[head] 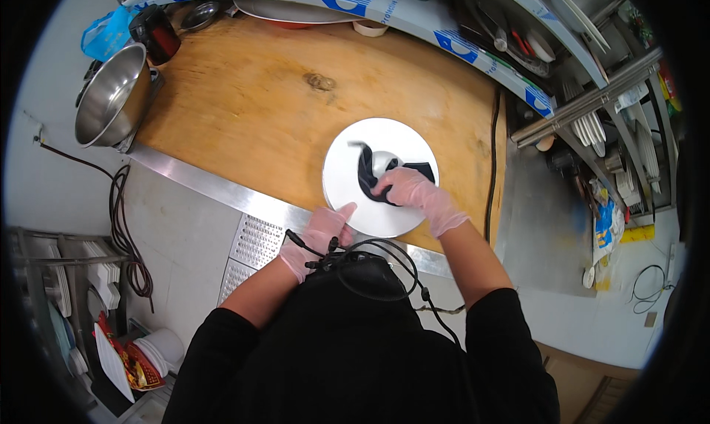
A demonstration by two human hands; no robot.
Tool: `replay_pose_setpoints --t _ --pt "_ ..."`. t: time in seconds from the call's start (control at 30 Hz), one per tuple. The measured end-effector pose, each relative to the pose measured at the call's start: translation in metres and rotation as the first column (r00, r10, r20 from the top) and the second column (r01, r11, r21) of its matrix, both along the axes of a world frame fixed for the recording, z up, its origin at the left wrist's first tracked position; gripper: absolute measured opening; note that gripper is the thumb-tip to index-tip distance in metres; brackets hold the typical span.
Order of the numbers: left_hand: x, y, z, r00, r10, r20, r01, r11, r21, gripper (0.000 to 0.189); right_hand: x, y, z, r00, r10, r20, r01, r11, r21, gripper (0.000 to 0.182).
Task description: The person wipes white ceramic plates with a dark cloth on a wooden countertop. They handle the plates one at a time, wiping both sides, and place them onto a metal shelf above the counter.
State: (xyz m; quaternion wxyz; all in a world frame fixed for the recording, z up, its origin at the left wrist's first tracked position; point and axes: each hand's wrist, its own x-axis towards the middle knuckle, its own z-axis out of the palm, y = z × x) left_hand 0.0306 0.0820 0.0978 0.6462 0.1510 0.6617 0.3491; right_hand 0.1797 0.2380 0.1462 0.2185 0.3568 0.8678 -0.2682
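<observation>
A large round white plate (346,141) rests on the wooden worktop, near its metal-trimmed front edge. My left hand (326,227), in a clear pinkish glove, holds the plate's near-left rim with the thumb on top; its other fingers are partly hidden. On the plate's face my right hand (407,188), gloved the same way, bunches a black cloth (365,169). One end of the cloth curls out to the left and is slightly blurred. Another part shows beyond the knuckles.
A stainless steel bowl (111,99) stands at the worktop's left end, beside a dark jug-like container (155,34). A shelf edge with protective film (355,3) spans the back. Black cables (410,269) hang at my waist. A metal counter (535,213) adjoins on the right.
</observation>
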Motion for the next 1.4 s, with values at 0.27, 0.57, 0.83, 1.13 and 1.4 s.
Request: replay_pose_setpoints --t 0.27,0.57,0.83,1.13,1.4 --pt "-0.004 0.001 -0.002 0.998 -0.049 -0.026 0.048 0.998 -0.038 0.047 -0.030 0.008 0.065 0.889 -0.044 -0.455 0.265 0.861 0.435 0.029" --pt "-0.005 0.002 -0.010 0.997 -0.074 -0.016 0.074 0.997 -0.003 0.049 -0.086 -0.033 -0.011 0.912 0.242 -0.332 -0.069 0.887 0.456 0.049" --pt "-0.001 -0.001 -0.007 0.997 0.008 0.083 -0.009 1.000 0.004 0.049 -0.028 0.030 -0.009 0.958 -0.251 -0.142 0.277 0.663 0.696 0.051" --pt "0.000 0.000 0.010 0.995 0.073 0.073 -0.067 0.995 -0.073 0.049 0.025 -0.071 0.028 0.944 -0.314 -0.102 0.330 0.905 0.269 0.049" --pt "-0.004 -0.002 -0.026 0.998 -0.004 0.062 0.005 1.000 -0.013 0.060 -0.013 -0.032 -0.003 0.506 -0.318 -0.801 0.471 0.881 -0.052 0.040"
